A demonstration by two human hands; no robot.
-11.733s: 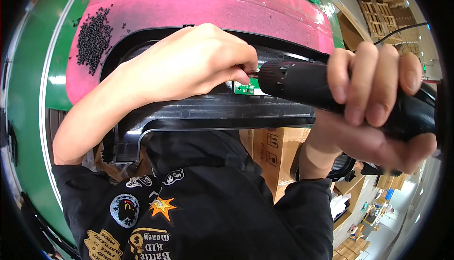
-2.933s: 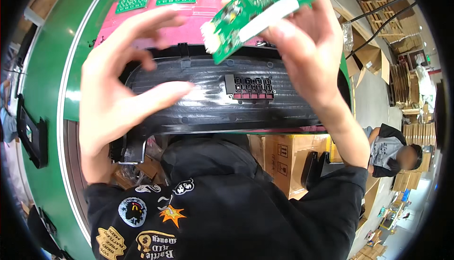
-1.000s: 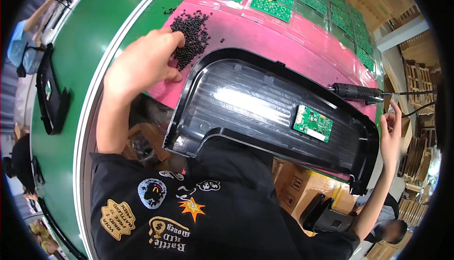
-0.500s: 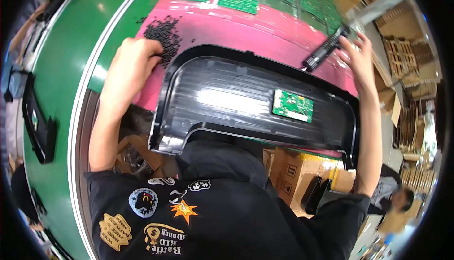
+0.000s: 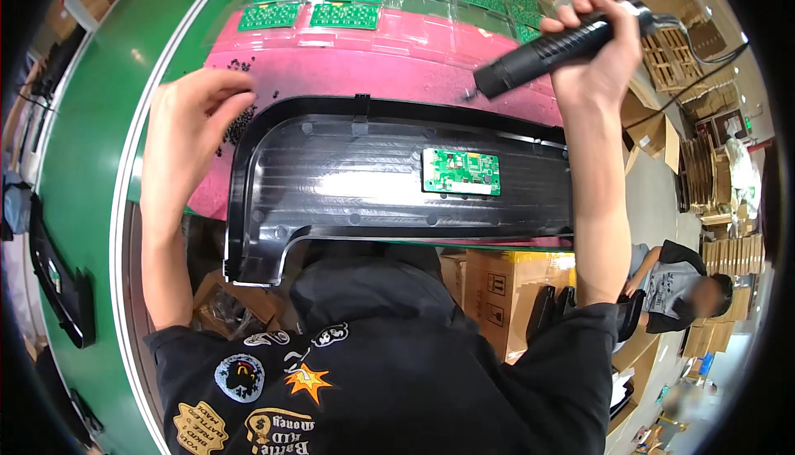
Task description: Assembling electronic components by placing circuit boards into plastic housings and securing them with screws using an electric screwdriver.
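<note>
A black electric screwdriver (image 5: 542,56) is gripped in my right hand (image 5: 603,70), raised over the right part of the pink mat, its bit toward the mat's middle. My left hand (image 5: 184,128) is at the left edge of the mat, thumb and forefinger brought close together; anything between them is too small to make out. Beneath it lies a pile of small black screws (image 5: 240,126), partly covered by the hand. Between my arms a long black plastic housing (image 5: 348,198) lies hollow side up. One green circuit board (image 5: 461,172) sits inside it, right of its middle.
Rows of green circuit boards (image 5: 346,16) rest in clear trays at the far side of the pink mat (image 5: 331,66). Another black housing (image 5: 58,281) stands on the green surface to the left. Cardboard boxes (image 5: 489,289) are below the bench edge. A person (image 5: 675,285) is at the right.
My right hand has taken hold of the electric screwdriver and lifted it off the mat. My left hand has drawn up slightly from the screw pile. The whole view has shifted.
</note>
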